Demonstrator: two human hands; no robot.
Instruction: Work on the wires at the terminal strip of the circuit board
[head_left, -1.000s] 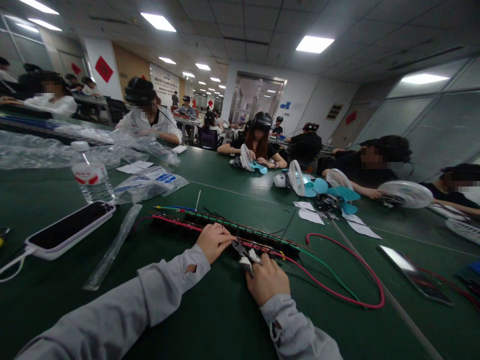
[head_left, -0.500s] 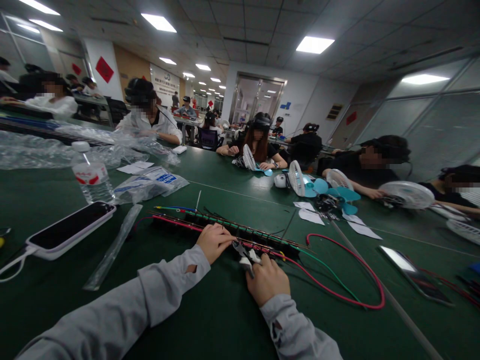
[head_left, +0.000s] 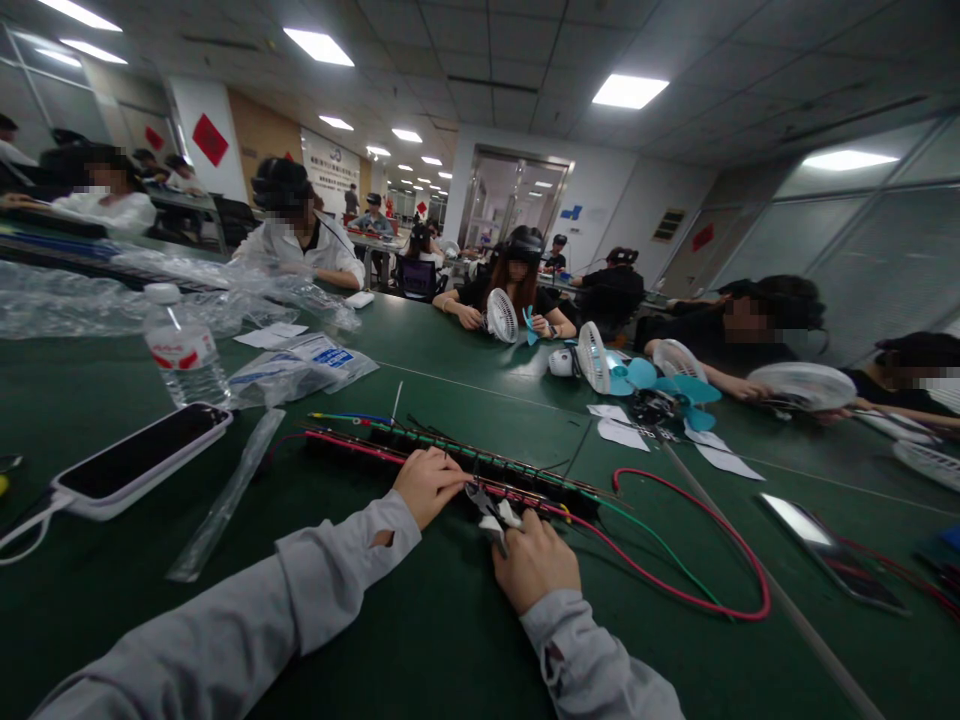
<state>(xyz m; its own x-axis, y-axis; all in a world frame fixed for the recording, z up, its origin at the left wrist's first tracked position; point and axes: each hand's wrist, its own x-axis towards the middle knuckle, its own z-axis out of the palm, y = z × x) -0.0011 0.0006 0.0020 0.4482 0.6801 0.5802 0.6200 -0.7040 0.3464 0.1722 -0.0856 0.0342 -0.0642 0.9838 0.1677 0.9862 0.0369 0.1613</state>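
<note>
since the earlier frame, a co-worker at upper centre has turned one white fan cage [head_left: 502,316] and raised one blue fan blade [head_left: 531,327], while both near hands stay put. at frame centre, one wiring bundle [head_left: 525,478] lies under the left hand [head_left: 429,487], fingertips together at its near edge, whether gripping i cannot tell, and the right hand [head_left: 537,562] is wrapped round one pair of cutters [head_left: 480,500]. two phones lie on the table, one at left [head_left: 142,455], one at lower right [head_left: 829,550], with one bottle [head_left: 180,350] at centre left.

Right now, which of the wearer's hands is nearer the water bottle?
Left. The left hand, at the wires, is to the right of the water bottle; the right hand, holding a white-handled tool, is farther right.
</note>
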